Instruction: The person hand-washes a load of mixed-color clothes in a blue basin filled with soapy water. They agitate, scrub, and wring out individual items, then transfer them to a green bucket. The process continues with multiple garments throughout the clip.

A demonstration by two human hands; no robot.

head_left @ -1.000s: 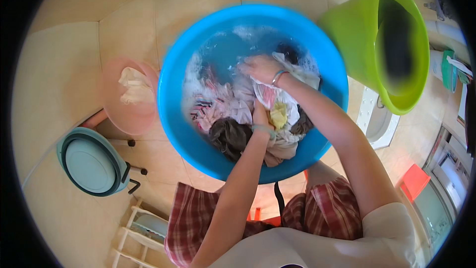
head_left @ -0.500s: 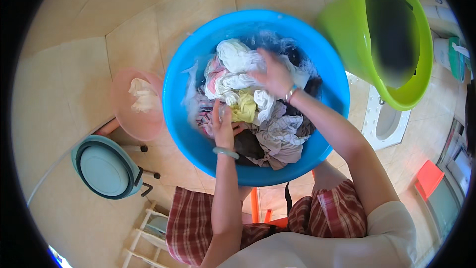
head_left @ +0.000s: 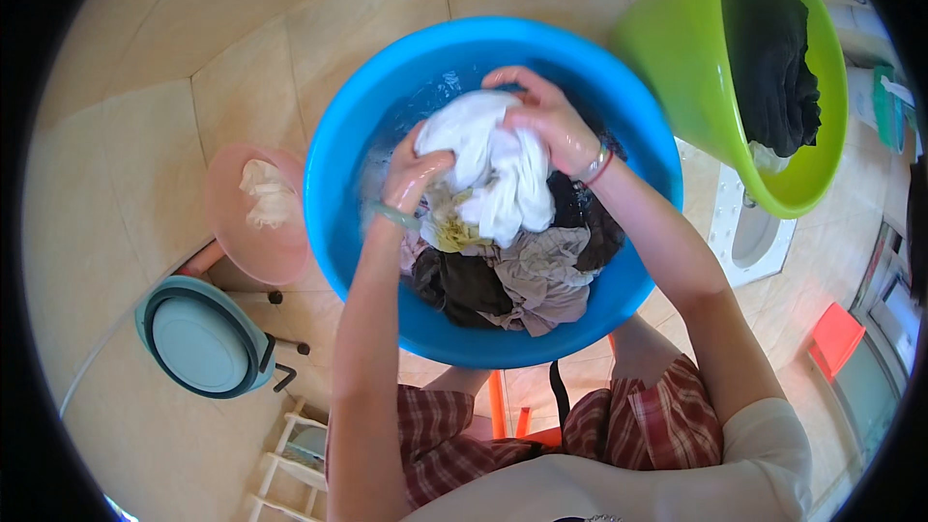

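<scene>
A bundle of wet white cloth (head_left: 488, 159) is held between my two hands above the blue tub (head_left: 333, 174). My left hand (head_left: 414, 174) grips its left side, thumb on top. On the upper right, my right hand (head_left: 553, 121) curls its fingers over the far edge of the cloth. Underneath and nearer to me lie a yellow cloth (head_left: 454, 232), a dark brown garment (head_left: 464, 285) and a greyish-pink garment (head_left: 544, 280). Soapy water shows along the tub's far left inside, and black fabric (head_left: 568, 203) lies to the right of the white bundle.
A tall green bucket (head_left: 677, 68) with black clothing (head_left: 770, 58) stands at the far right. On the left are a pink basin (head_left: 227, 217) holding a white cloth and grey-blue folding basins (head_left: 203, 338). A white squat toilet (head_left: 749, 237) lies right of the tub.
Both hands have closed on the white cloth and gathered it up from the pile. My left hand moved farther away and left; the right shifted slightly right.
</scene>
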